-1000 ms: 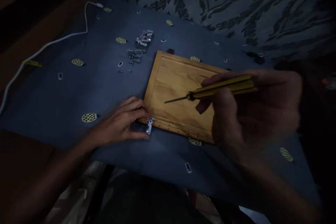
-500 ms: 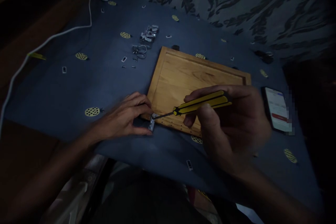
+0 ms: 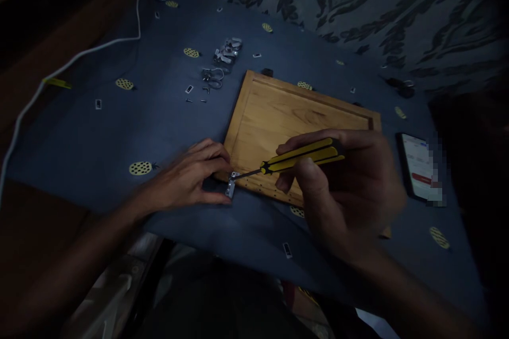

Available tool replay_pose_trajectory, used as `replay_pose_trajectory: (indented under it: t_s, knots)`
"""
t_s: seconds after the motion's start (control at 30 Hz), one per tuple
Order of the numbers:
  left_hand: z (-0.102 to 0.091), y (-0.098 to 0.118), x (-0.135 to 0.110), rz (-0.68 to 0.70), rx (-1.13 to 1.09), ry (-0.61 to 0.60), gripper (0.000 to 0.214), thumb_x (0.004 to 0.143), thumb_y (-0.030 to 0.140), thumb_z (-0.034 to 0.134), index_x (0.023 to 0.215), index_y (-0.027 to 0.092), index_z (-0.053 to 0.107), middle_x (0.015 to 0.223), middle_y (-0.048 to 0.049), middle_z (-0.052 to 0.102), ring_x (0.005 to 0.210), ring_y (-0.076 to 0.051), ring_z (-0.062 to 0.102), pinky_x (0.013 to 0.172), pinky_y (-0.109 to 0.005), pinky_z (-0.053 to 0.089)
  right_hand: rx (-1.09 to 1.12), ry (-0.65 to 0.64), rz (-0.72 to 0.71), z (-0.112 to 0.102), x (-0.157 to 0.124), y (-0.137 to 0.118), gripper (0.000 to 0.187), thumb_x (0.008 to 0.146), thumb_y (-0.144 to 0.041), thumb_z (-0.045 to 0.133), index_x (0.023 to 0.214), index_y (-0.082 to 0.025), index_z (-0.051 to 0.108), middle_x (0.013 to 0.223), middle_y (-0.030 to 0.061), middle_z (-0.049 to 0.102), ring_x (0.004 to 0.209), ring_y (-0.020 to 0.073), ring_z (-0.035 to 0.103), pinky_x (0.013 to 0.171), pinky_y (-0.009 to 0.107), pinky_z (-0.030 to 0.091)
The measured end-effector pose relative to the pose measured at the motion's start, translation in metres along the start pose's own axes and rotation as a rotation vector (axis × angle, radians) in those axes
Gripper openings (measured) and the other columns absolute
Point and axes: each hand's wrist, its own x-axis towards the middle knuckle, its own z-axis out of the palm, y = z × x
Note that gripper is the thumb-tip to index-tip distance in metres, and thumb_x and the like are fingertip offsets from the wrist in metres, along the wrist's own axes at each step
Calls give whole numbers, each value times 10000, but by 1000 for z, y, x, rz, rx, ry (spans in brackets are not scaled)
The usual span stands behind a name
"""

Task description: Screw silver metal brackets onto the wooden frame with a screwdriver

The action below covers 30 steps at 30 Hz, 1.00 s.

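In my right hand [image 3: 350, 185] is a yellow and black screwdriver [image 3: 302, 154], held between thumb and fingers. Its thin shaft slants left and down, and the tip meets a small metal latch [image 3: 230, 185] at the near left corner of a wooden panel [image 3: 274, 116]. My left hand [image 3: 199, 172] steadies that latch, thumb at its near end and fingers bent over the panel's corner. A row of small dark holes runs along the panel's near edge. Whether a screw sits under the tip is too small to tell.
Behind the panel's left side lie a pile of metal latches [image 3: 227, 53], wire-loop pieces [image 3: 213, 78] and a few screws [image 3: 203, 100]. A phone [image 3: 419, 167] with its screen lit rests at the right. A white cable [image 3: 91, 52] crosses the cloth [image 3: 99, 143] at left.
My right hand and the screwdriver handle have shifted slightly left. The tip stays at the latch, and my left hand keeps its place.
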Motion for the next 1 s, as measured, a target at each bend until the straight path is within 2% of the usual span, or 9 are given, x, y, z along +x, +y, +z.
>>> replay_pose_trajectory:
  t_s: [0.1, 0.23, 0.33, 0.6, 0.77, 0.9, 1.0]
  knots:
    - [0, 1, 0, -15, -2, -9, 395, 885, 443, 832, 1162, 191, 707, 1175, -73, 666, 1117, -254, 588, 987, -387, 498, -1, -9, -8, 1, 1, 1, 71, 1016, -297, 665, 1044, -300, 600, 986, -4, 722, 646, 109, 673, 556, 255, 576]
    - [-1, 2, 0, -9, 10, -7, 388, 883, 431, 838, 1155, 188, 705, 1157, -65, 661, 1107, -245, 592, 971, -362, 493, -14, -19, -67, 0, 3, 5, 124, 987, -280, 706, 1067, -282, 611, 980, 9, 739, 736, 146, 726, 537, 249, 582]
    - [0, 1, 0, -12, 19, -10, 389, 870, 427, 851, 1131, 180, 702, 1156, -65, 658, 1106, -244, 592, 967, -353, 488, -45, -47, -117, -2, 3, 6, 148, 966, -232, 729, 1063, -278, 627, 978, 2, 738, 703, 125, 712, 554, 239, 593]
    - [0, 1, 1, -13, 14, -10, 389, 862, 424, 858, 1126, 179, 709, 1172, -68, 661, 1109, -254, 588, 970, -368, 489, -46, -66, -111, -2, 2, 3, 164, 964, -199, 727, 1069, -287, 638, 959, -7, 727, 657, 110, 694, 568, 246, 602]
    - [0, 1, 1, 3, 18, -1, 361, 868, 414, 855, 1078, 161, 705, 1146, -73, 656, 1105, -253, 589, 983, -377, 485, -59, -85, -46, -1, 9, -3, 215, 934, -211, 770, 1128, -284, 712, 1032, 1, 743, 635, 101, 675, 566, 257, 600]
    - [0, 1, 1, -8, 19, -7, 355, 877, 431, 842, 1078, 172, 707, 1154, -67, 659, 1099, -251, 588, 953, -367, 493, 5, -178, 29, 1, 17, -9, 97, 915, -314, 802, 960, -249, 744, 921, -4, 743, 571, 90, 626, 498, 237, 567]
    - [0, 0, 1, 1, 16, -2, 358, 885, 438, 833, 1084, 168, 707, 1152, -69, 660, 1103, -253, 588, 955, -366, 494, 60, -201, 116, 2, 21, -14, 212, 888, -421, 819, 890, -235, 719, 893, 0, 749, 576, 97, 636, 486, 235, 560]
